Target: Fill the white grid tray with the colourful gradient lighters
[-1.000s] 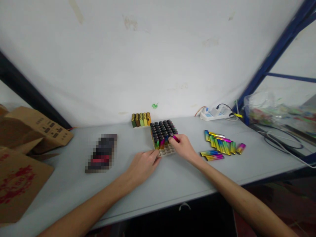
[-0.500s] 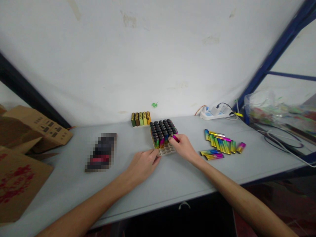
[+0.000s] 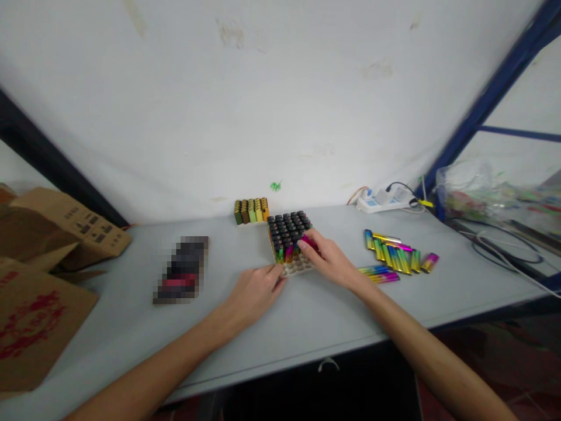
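Note:
A pale tray [image 3: 294, 269] with round holes stands at the middle of the table, its back part filled with upright black-topped lighters [image 3: 288, 229]. Its front holes show no lighters. My left hand [image 3: 258, 287] grips the tray's front left corner between thumb and fingers. Over the tray's right side, my right hand [image 3: 325, 256] is closed on a magenta lighter [image 3: 310, 241], partly hidden by the fingers. Several shiny multicoloured lighters [image 3: 393, 255] lie loose to the right.
Behind the tray stands a block of green, brown and yellow lighters [image 3: 251, 211]. A pixelated dark object [image 3: 184, 270] and cardboard boxes [image 3: 33, 318] are at the left. A power strip [image 3: 381, 200] with cables [image 3: 491, 248] is at the back right.
My right hand has shifted slightly, and its fingers now cover more of the tray's right side and the magenta lighter. My left hand keeps its hold on the corner.

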Tool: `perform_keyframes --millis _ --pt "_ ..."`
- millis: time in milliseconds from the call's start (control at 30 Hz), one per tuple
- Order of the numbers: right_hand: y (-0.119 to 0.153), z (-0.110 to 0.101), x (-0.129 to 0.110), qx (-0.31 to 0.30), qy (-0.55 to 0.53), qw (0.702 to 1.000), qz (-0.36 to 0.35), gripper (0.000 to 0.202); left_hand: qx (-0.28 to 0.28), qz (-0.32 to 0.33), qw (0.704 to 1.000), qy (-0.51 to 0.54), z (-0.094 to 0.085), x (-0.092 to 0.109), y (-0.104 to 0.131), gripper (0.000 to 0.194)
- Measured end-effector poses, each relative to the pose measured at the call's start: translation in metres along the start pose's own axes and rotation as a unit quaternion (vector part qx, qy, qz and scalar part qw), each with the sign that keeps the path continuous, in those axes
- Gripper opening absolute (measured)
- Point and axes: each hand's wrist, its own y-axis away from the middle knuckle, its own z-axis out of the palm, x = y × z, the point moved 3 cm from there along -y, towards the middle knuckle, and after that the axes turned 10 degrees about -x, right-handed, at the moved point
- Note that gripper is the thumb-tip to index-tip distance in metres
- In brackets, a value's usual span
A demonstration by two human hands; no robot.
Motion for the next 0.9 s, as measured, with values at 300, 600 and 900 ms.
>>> perform_keyframes --millis 300,600,900 --pt "0.000 -0.008 0.005 0.022 0.130 0.990 -0.051 0.035 -0.005 -0.005 1.000 -0.007 0.000 0.000 0.000 0.015" --pt "-0.006 -0.006 0.016 -0.062 0.185 0.980 -0.033 0.027 -0.015 -0.015 1.000 -0.010 -0.003 0.002 0.000 0.017" --pt "-0.009 -0.001 0.005 -0.133 0.340 0.930 0.046 0.034 -0.009 -0.017 1.000 -0.006 -0.002 0.000 0.000 0.016"
